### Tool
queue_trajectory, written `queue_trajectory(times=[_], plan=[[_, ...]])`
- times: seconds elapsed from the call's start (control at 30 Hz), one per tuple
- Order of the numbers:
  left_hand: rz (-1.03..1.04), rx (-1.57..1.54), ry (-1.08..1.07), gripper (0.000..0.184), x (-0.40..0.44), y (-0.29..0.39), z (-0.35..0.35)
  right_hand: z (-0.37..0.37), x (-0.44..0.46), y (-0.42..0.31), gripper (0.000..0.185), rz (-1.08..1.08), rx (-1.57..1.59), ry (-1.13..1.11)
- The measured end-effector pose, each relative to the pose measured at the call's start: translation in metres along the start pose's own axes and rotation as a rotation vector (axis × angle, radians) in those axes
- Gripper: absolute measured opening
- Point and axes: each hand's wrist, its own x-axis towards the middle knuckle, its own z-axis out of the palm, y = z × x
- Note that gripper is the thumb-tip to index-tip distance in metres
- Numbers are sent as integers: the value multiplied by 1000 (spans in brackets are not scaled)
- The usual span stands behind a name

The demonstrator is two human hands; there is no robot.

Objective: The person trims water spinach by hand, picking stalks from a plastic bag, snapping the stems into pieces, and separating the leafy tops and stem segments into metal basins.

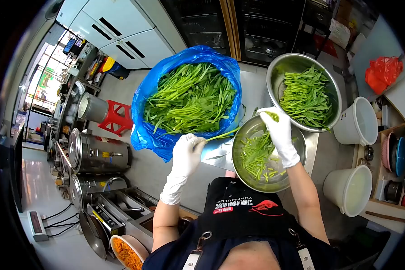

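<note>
My left hand (187, 155), in a white glove, pinches the end of a long water spinach stem (222, 134) that stretches right toward the smaller steel bowl (292, 182). Above that bowl, my gloved right hand (278, 137) is closed around a bunch of water spinach (261, 154), its leaves hanging down. Short cut green stem pieces (258, 169) lie in the bowl. Beyond my left hand, a blue plastic bag (141, 138) is heaped with water spinach (189, 99). A larger steel bowl (273, 72) at the right holds more long-stemmed greens (305, 96).
The bowls and bag rest on a metal table (252, 85). White buckets (348, 191) stand to the right, near a shelf with pans. At the left are a red stool (117, 118) and large steel pots (99, 150). A tub of orange shreds (127, 254) sits lower left.
</note>
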Motion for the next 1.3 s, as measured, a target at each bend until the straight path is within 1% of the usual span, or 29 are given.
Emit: queue_trajectory(times=[0.03,0.07,0.1,0.17,0.2,0.23,0.3,0.37,0.4,0.5,0.53,0.57,0.63,0.67,0.7,0.77,0.8,0.83,0.87,0.9,0.93,0.97,1.0,1.03,1.1,1.13,1.17,1.2,1.3], plan=[[-42,-38,-10,10,-2,4,4,6,-7,-13,11,-353,-239,40],[-85,-97,-49,10,-2,7,9,18,-20,-28,9,-373,-209,18],[-139,-173,-119,11,-17,10,8,32,-40,-47,11,-518,-226,11],[-376,-419,-246,14,-11,26,16,43,-48,-48,16,-773,-455,-131],[-394,-578,-252,16,-8,30,20,48,-51,-46,19,-813,-574,-180],[-499,-646,-314,16,-5,38,16,53,-52,-42,22,-852,-688,-226],[-555,-737,-314,15,-5,36,21,56,-52,-39,23,-835,-722,-230],[-446,-806,-231,15,-7,32,34,52,-51,-40,23,-831,-720,-199],[-391,-839,-192,15,-6,34,38,50,-50,-41,17,-764,-632,-180],[-321,-974,-184,14,-4,44,49,41,-41,-19,11,-393,-266,-28],[-249,-925,-187,14,-5,47,51,25,-34,-13,10,-165,-117,-19],[-169,-727,-214,15,-5,48,56,5,-26,-8,11,61,32,-13],[-126,-547,-297,17,-8,42,74,-32,-18,-16,12,43,13,93],[82,-346,-250,16,-8,37,82,-46,-17,-23,12,79,22,159],[155,-215,-194,15,-2,37,77,-60,-16,-28,12,113,31,227],[309,51,-82,14,20,32,57,-85,-16,-31,12,67,-12,221],[336,151,-52,8,32,17,50,-90,-18,-31,11,51,29,216],[275,312,-43,7,45,12,35,-96,-20,-27,12,76,32,194],[292,456,50,11,55,4,19,-98,-23,-22,12,93,76,170],[315,536,164,14,63,0,5,-98,-26,-16,12,109,119,147],[244,706,83,13,72,-12,-5,-96,-27,-12,12,87,86,112],[239,878,96,11,78,-30,-9,-93,-28,-9,11,65,52,77],[208,986,57,11,83,-54,-8,-84,-31,-10,11,112,154,92],[211,1057,-7,10,83,-65,-11,-80,-31,-8,11,125,189,62],[247,1062,-6,9,88,-73,-14,-71,-34,-11,10,215,261,22],[259,1017,12,8,88,-70,-17,-65,-33,-5,10,157,342,-8],[270,969,29,7,86,-66,-20,-62,-34,-5,11,226,408,-3],[279,922,47,7,84,-57,-26,-60,-35,-5,11,239,406,-22],[295,671,236,5,74,-34,-40,-52,-33,-6,13,241,341,-69]])
